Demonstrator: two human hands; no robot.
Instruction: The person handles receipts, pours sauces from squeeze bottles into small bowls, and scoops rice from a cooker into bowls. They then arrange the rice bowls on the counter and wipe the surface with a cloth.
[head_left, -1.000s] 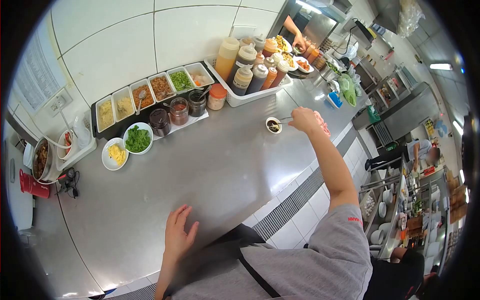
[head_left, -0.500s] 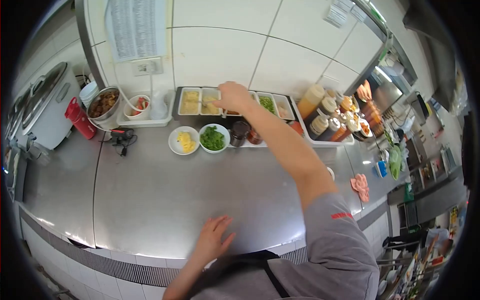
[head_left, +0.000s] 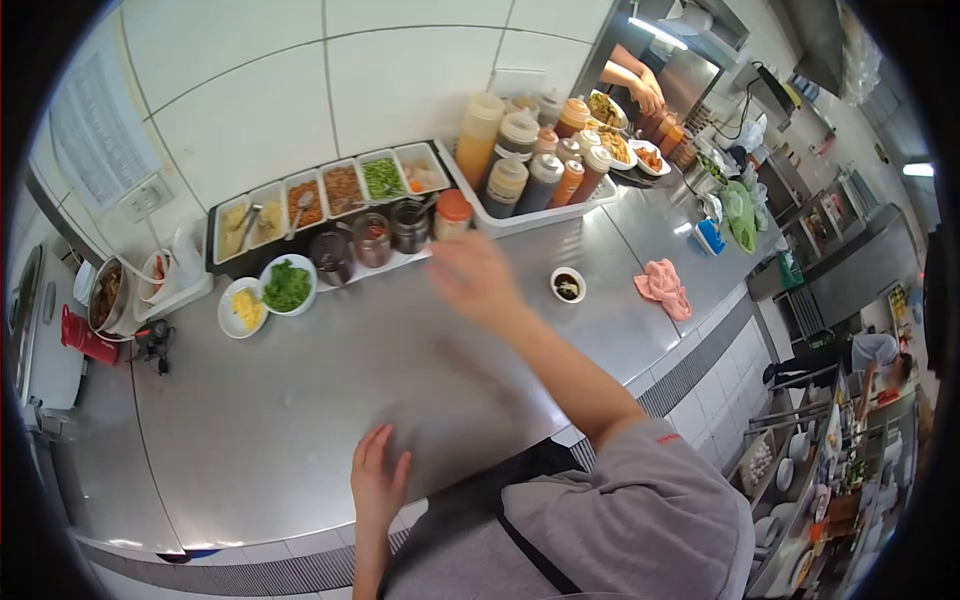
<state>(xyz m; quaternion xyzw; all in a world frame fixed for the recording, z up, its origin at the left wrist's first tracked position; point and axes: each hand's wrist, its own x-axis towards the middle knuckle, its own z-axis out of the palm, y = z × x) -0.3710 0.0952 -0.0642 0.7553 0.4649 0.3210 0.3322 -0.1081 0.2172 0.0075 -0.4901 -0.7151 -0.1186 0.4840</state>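
My right hand (head_left: 475, 278), smeared by motion, hangs over the steel counter (head_left: 300, 400) just in front of a jar with an orange lid (head_left: 453, 212). Its fingers are too blurred to show whether they hold anything. Near the counter's front edge, my left hand (head_left: 380, 482) has its fingers apart and nothing in it. Behind the right hand stands a black rack of topping tubs (head_left: 340, 190), with spoons in some of them. Dark-lidded jars (head_left: 372, 240) line its front. To the right sits a small white dish of dark sauce (head_left: 567, 286).
A bowl of chopped greens (head_left: 287, 285) and a plate of yellow pieces (head_left: 242, 307) are at left. Squeeze bottles (head_left: 545, 170) crowd a white bin behind. A pink cloth (head_left: 663, 288) lies at right. Another person's hands (head_left: 645, 92) show at the back, near filled plates.
My right hand has drawn back from the topping tubs toward me. The view has swung right, bringing the sauce dish fully into sight. My left hand stays near the front edge.
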